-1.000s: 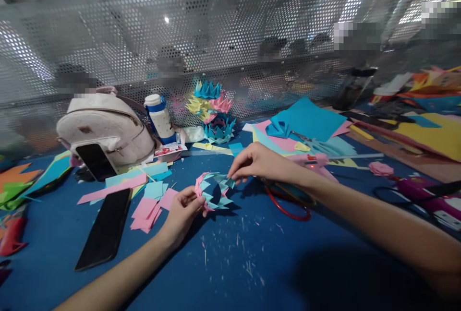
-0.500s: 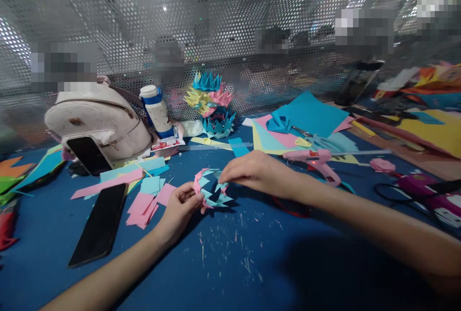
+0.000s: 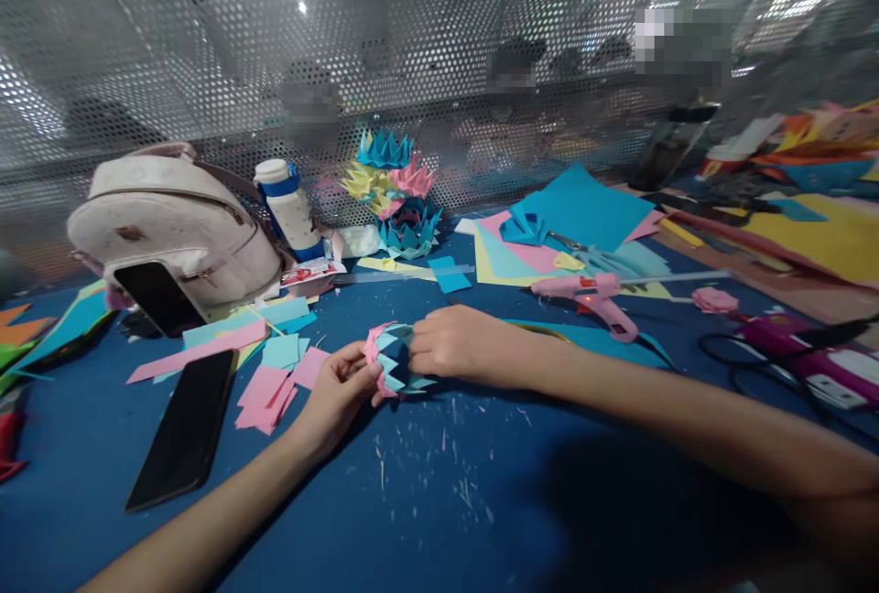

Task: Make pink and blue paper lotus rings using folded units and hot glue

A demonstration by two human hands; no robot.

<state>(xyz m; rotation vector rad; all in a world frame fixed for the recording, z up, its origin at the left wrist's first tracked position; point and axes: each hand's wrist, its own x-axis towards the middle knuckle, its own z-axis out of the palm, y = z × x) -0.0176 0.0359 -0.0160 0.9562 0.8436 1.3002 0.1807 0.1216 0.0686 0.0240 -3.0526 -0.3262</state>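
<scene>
A small ring of folded paper (image 3: 385,360), pink outside with light-blue pointed tips, is held low over the blue table. My left hand (image 3: 335,393) pinches its pink left side between thumb and fingers. On the ring's right side, my right hand (image 3: 467,346) is closed with the fingers bent over the edge, hiding that part of the ring. Pink paper squares (image 3: 266,398) lie just left of my left hand. Beyond my right forearm is a pink glue gun (image 3: 594,297) with an orange-red light on it.
Behind the ring stands a stack of folded-paper crowns (image 3: 395,195). A white backpack (image 3: 171,218), a bottle (image 3: 288,213) and two phones, one lying flat (image 3: 182,433), are on the left. Paper sheets (image 3: 583,209) and a purple power strip (image 3: 803,360) lie to the right.
My right hand has turned and curled its fingers further down over the ring's right side. My left hand keeps its hold. The whole view has shifted slightly.
</scene>
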